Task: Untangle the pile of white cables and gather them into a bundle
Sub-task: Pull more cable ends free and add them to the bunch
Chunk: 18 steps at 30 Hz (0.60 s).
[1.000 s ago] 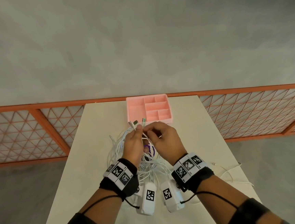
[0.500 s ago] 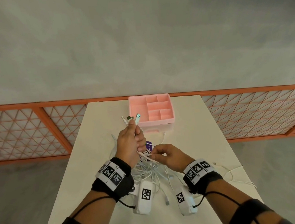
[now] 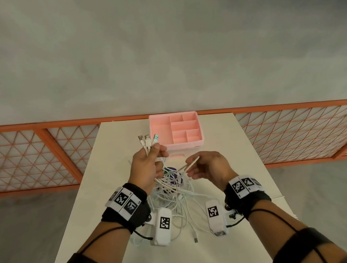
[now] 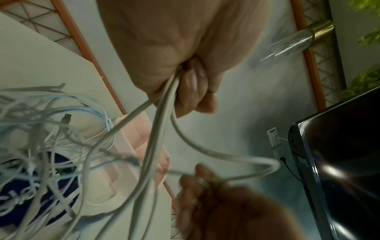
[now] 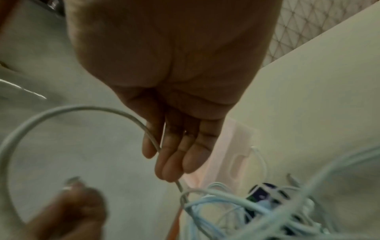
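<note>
head view: the left hand [image 3: 148, 165] clenches several plug ends [image 3: 148, 141] upright, at 10 o'clock from the white cables [image 3: 174, 196] heaped mid-table [image 3: 232, 147]. the right hand [image 3: 208, 167] pinches one strand [image 3: 189, 165]. step in hand looks like freeing another end; next, likely feed it into the left fist.

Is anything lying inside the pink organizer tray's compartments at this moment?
No. In the head view every compartment of the pink organizer tray shows bare; the white cables lie on the table nearer the person.
</note>
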Available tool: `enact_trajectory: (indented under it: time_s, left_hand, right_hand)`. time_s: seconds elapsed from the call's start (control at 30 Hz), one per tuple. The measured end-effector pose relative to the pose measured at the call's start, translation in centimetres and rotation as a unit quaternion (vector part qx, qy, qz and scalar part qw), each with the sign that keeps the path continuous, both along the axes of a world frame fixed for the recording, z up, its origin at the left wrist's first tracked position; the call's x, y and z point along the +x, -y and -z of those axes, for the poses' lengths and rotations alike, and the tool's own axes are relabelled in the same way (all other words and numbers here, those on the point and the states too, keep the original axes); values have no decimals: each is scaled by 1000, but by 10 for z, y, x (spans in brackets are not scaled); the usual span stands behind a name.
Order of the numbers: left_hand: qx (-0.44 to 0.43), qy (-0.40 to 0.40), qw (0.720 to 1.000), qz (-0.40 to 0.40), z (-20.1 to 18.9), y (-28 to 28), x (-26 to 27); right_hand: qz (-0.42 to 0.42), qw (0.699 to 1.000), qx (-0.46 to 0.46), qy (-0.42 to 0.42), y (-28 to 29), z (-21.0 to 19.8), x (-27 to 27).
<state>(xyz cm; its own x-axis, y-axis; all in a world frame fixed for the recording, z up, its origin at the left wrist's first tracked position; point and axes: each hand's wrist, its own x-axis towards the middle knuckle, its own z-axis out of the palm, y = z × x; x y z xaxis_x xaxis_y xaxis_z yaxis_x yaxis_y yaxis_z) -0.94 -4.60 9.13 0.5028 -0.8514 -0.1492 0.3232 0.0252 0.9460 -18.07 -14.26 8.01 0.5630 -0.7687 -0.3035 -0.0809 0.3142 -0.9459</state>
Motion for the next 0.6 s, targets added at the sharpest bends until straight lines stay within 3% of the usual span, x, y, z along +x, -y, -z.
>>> enact_trajectory:
  time_s: [0.13, 0.23, 0.43, 0.6]
  left_hand:
    - [14, 48, 998, 39, 8, 3, -11]
    - [33, 49, 995, 85, 16, 2, -18]
    - [20, 3, 995, 95, 29, -2, -15]
    - [8, -24, 997, 73, 35, -2, -12]
  right_hand:
    - [-59, 998, -16, 8, -9, -22, 11]
    - [-77, 994, -53, 65, -14, -30, 16]
    - [12, 989, -110, 97, -4, -49, 15]
    - [108, 955, -97, 257, 2, -78, 11]
